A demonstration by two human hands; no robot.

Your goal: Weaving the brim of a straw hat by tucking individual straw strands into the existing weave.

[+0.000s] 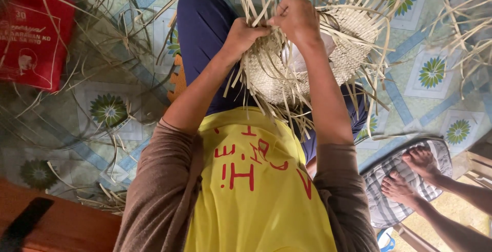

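The half-woven straw basket (307, 57) rests on the person's lap, over the dark blue trousers (205, 31), near the 12 o'clock part of the view. The left hand (245, 34) is closed around a bundle of loose straw strips (256, 6) at the basket's rim, at its 9 o'clock side. The right hand (297, 18) sits just beside it, at 12 o'clock of the basket, with fingers pressed together and pinching strips at the same rim. Many loose strips stick out around the basket. At 9 o'clock a red bag (31, 39) lies on the patterned floor (430, 72). At 4 o'clock, another person's bare feet (410, 175) rest on a striped cushion (382, 200).
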